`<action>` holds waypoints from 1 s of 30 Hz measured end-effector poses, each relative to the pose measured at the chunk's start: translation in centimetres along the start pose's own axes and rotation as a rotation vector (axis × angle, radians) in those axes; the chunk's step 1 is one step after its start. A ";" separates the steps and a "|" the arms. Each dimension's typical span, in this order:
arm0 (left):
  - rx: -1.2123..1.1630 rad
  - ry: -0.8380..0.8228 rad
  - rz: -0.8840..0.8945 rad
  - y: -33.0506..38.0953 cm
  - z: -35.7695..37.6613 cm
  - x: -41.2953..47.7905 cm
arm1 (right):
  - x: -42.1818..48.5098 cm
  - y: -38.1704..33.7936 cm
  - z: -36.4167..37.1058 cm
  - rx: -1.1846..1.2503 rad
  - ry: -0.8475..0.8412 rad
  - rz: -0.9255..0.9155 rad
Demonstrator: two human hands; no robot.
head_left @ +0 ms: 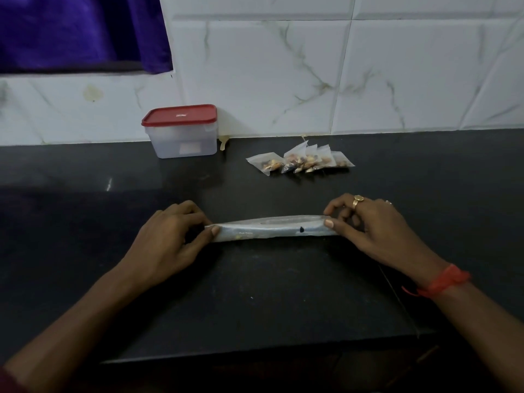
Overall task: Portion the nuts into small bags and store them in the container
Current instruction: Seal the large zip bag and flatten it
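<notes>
Black countertop (255, 293) meets a marbled white tile wall (397, 75); left hand (167, 239) and right hand (374, 225) each pinch one end of a flattened large plastic bag (269, 228); five small nut-filled bags (303, 160) lie beyond, right of a red-lidded container (181, 131), lid on.

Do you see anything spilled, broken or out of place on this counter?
Nothing is spilled. Only two small things stand out: a yellowish stain on the tile up left of the container, and a beige scrap hanging loose at the wall's foot beside it.
</notes>
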State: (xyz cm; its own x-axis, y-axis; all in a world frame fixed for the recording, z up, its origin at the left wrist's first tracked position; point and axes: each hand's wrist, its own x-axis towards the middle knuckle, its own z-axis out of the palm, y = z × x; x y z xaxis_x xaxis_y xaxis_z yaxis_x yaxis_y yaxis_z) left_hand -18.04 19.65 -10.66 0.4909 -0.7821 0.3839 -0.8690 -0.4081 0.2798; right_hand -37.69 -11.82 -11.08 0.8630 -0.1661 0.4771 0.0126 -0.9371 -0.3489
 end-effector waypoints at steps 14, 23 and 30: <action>-0.054 -0.085 -0.106 -0.6 0.5 0.8 | 1.2 0.8 1.0 -0.032 -0.127 0.083; -0.453 0.019 -0.245 0.7 -0.4 0.5 | 1.0 -0.7 0.0 0.342 -0.055 0.131; -0.591 0.031 -0.364 0.3 -1.1 1.3 | 2.1 -0.4 -1.0 0.555 -0.130 0.214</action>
State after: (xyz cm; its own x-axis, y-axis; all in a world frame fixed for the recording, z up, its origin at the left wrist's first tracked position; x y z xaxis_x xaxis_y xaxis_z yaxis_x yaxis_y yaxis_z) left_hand -17.60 19.07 -9.09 0.7541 -0.6266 0.1968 -0.4729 -0.3101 0.8247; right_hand -36.42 -12.09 -9.08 0.9295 -0.2616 0.2599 0.0633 -0.5811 -0.8114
